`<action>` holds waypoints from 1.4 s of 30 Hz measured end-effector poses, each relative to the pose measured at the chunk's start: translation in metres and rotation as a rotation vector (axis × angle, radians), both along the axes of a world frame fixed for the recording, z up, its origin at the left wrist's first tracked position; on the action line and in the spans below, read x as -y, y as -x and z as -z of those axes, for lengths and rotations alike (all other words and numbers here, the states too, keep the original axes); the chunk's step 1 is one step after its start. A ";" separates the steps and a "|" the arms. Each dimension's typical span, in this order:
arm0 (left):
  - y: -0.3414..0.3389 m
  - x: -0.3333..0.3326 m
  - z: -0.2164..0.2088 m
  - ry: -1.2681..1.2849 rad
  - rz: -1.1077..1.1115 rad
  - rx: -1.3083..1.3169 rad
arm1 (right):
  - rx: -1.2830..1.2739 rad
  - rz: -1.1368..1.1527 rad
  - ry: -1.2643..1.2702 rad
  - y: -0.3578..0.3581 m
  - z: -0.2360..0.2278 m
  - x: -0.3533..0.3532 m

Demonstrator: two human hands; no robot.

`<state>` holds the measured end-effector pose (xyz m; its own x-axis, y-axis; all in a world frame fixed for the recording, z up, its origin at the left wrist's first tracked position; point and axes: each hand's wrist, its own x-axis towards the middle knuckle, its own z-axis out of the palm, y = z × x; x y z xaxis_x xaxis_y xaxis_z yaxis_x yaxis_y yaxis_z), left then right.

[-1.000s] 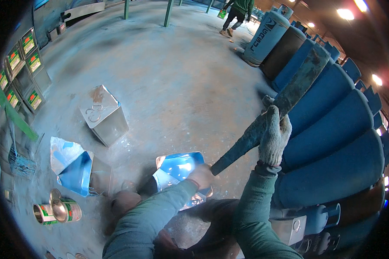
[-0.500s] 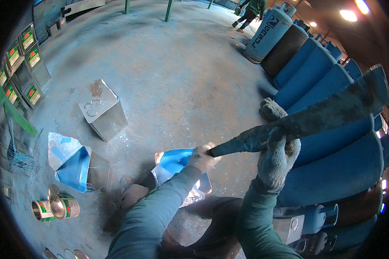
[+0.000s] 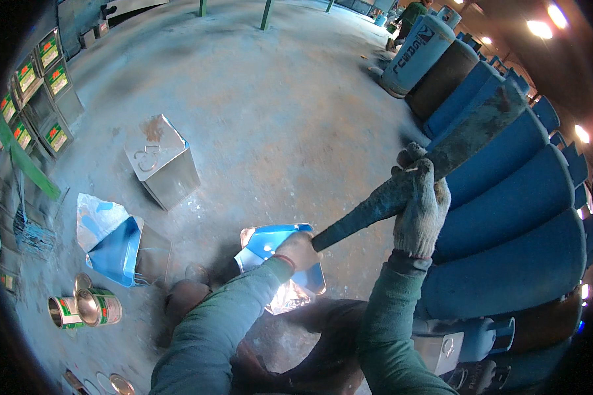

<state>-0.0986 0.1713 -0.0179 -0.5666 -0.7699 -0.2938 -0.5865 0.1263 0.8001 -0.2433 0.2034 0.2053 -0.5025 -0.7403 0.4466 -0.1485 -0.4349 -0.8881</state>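
A long, paint-crusted machete (image 3: pixel 484 128) slants up to the right in front of me, broad blade at the far end. My left hand (image 3: pixel 296 252), gloved, is closed at its narrow end. My right hand (image 3: pixel 420 207), in a stained knit glove, wraps round its middle, just below the broad part. Beneath my left hand stands a square metal tin (image 3: pixel 319 280), cut open, with blue paint inside. Its bent lid flap is partly hidden by my left forearm.
Left stand another cut-open blue-lined tin (image 3: pixel 115 253), a closed square tin (image 3: pixel 168 174), small round cans (image 3: pixel 99 308) and stacked labelled tins (image 3: pixel 53 85). Blue gas cylinders (image 3: pixel 507 243) line my right side. Far off, a person (image 3: pixel 412 16) is beside the cylinders.
The machete's broad end has swung left and looks shorter. My right hand's fingers have closed further round it. The distant person has moved right, partly behind a cylinder.
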 end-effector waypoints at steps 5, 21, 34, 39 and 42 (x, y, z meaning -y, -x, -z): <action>0.005 0.017 -0.004 0.135 -0.176 -0.182 | 0.011 -0.113 0.130 -0.022 -0.012 -0.026; 0.032 -0.021 -0.008 -0.063 0.043 -0.005 | 0.012 0.041 0.004 0.000 -0.009 0.004; 0.002 0.015 -0.041 0.136 -0.123 -0.274 | -0.089 -0.144 0.279 -0.037 -0.025 -0.047; 0.028 -0.007 -0.018 0.068 -0.223 -0.413 | -0.065 -0.229 0.125 -0.039 -0.018 -0.043; 0.032 -0.022 -0.016 0.000 -0.179 -0.308 | -0.091 -0.187 0.030 -0.025 -0.009 -0.018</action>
<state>-0.1310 0.1935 -0.0016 -0.4846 -0.8649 -0.1307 -0.3306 0.0428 0.9428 -0.2181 0.2212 0.2144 -0.3147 -0.8024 0.5071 -0.1417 -0.4886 -0.8609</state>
